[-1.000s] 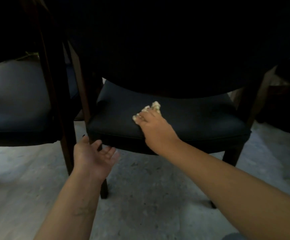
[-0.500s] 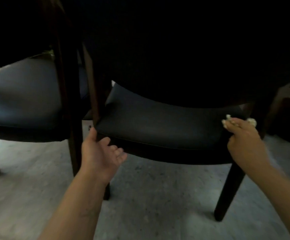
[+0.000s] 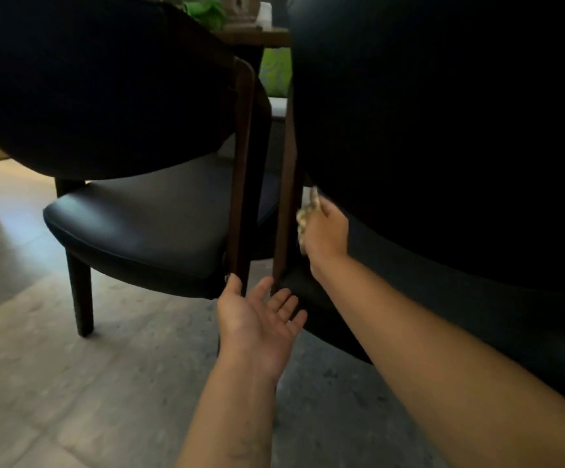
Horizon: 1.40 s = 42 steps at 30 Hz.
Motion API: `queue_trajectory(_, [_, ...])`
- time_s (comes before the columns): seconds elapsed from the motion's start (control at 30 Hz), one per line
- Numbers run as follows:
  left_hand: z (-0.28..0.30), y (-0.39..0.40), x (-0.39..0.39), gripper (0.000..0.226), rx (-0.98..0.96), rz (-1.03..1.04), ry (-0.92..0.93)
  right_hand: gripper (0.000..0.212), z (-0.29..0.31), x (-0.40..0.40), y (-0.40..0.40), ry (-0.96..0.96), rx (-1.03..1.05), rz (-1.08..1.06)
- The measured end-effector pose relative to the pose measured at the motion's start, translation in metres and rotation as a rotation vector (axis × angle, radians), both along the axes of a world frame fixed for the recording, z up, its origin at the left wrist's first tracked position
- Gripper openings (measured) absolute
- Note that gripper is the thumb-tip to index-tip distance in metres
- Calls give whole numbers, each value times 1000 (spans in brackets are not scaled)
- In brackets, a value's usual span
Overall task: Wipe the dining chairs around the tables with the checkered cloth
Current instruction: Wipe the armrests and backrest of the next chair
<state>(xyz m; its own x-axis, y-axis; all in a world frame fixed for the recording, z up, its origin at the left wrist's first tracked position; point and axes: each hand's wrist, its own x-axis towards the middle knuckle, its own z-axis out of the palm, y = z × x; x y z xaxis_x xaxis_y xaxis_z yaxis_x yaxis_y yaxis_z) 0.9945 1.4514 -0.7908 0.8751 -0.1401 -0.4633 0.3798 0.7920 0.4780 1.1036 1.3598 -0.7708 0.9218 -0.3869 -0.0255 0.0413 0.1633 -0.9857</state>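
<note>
Two dining chairs side by side on the floor [image 3: 71,383], left chair [image 3: 145,224] just beside right chair [image 3: 443,163], cloth [image 3: 306,214] in right hand [image 3: 325,231] against right chair's left post, left hand [image 3: 257,319] below between both chairs, table edge [image 3: 257,35] behind

floor [image 3: 71,383]: you see grey mottled stone-look tiles, brighter at left | light: dim room, daylight from the left | worktop [image 3: 257,35]: wooden edge at top, between the dark shapes | green foliage [image 3: 206,10] behind it
</note>
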Motion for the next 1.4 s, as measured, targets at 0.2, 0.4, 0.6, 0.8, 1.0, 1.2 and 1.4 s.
queue_trajectory(0.2, [-4,8,2,70,-61,13,-1,28,28,54,28,-46,-202,-156])
queue_trajectory(0.4, [-8,8,10,67,-75,48,25,44,-34,27,24,15,-444,-110])
queue_trajectory(0.6, [-5,-9,8,67,-32,55,43,53,-3,17,34,-135,-524,-96])
queue_trajectory(0.8, [4,-32,7,63,247,106,-50,47,-40,-65,-32,-111,-720,165])
queue_trajectory(1.0, [-16,-93,-12,43,1138,-93,-395,57,-64,-194,-197,-240,-1555,179])
queue_trajectory(1.2, [-51,-201,-55,64,2063,-449,-994,58,-65,-242,-314,-96,-1184,-311])
queue_trajectory(1.4, [-45,-297,-38,72,2223,-685,-1614,38,-45,-221,-348,-29,-185,-853])
